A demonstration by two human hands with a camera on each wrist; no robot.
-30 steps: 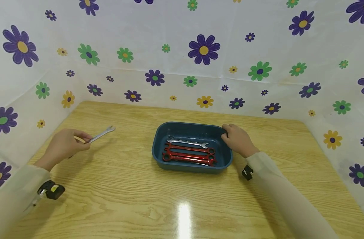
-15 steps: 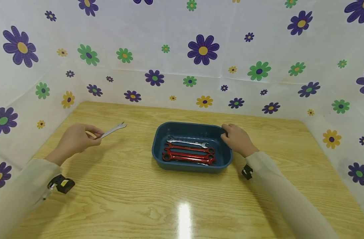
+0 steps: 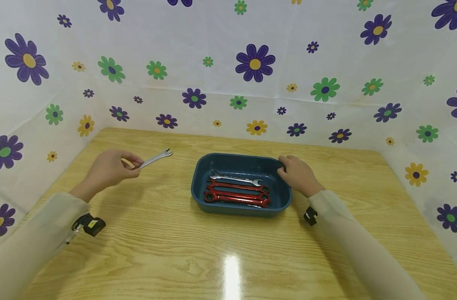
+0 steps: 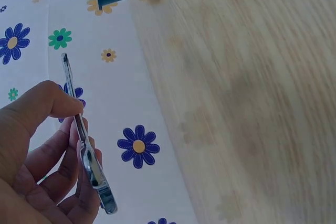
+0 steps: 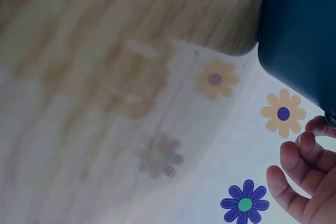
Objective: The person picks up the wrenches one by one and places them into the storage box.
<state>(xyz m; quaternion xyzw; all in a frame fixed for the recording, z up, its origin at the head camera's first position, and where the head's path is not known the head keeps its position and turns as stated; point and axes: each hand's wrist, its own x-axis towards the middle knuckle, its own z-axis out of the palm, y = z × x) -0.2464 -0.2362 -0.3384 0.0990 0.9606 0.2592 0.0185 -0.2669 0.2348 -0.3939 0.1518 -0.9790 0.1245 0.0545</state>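
Observation:
My left hand (image 3: 109,170) is raised over the left side of the table, pinching a silver wrench (image 3: 153,159) between thumb and fingers. Its open-ended jaw points up and right toward the bin. In the left wrist view the wrench (image 4: 79,121) appears nearly edge-on, with the thumb pressed against its shaft. At the right end of a dark blue plastic bin (image 3: 234,211), my right hand (image 3: 299,175) grips the rim. Inside the bin lie several red wrenches (image 3: 237,194) and a silver wrench (image 3: 236,178), roughly parallel. The bin's wall (image 5: 302,40) fills the upper right of the right wrist view.
The bin stands on a light wood-grain table (image 3: 168,250), near its middle. A white flowered sheet (image 3: 213,75) hangs behind the table and along both sides. A bright light reflection (image 3: 231,271) shows on the tabletop in front.
My left hand has moved right and slightly away from me, bringing the silver wrench nearer the bin. The right hand and the bin have stayed in place.

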